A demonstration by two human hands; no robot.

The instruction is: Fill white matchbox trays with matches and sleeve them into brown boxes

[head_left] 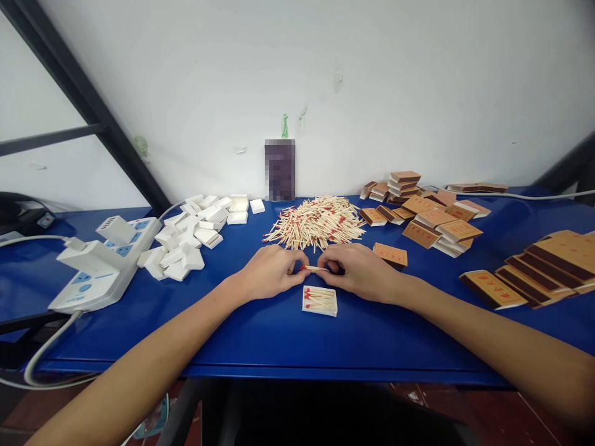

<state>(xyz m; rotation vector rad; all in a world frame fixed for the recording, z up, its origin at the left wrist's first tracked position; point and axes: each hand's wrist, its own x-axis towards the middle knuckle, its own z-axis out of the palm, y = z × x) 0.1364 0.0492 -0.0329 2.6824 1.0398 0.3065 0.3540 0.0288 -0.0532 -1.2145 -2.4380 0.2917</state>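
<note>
Blue table (260, 347) here, and we've got matches (316, 269) pinched by their ends between our left hand (270, 272) and right hand (360, 272) just beyond the tray (320, 312), probably to keep them lined up, with the heap (320, 223) farther behind that tray, likely for easy reach.

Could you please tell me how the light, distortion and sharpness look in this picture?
Head view: the wall well lit, the area under the table dark; wide-angle stretch towards the edges; the upright panel pixelated; the match pile fairly crisp.
</note>
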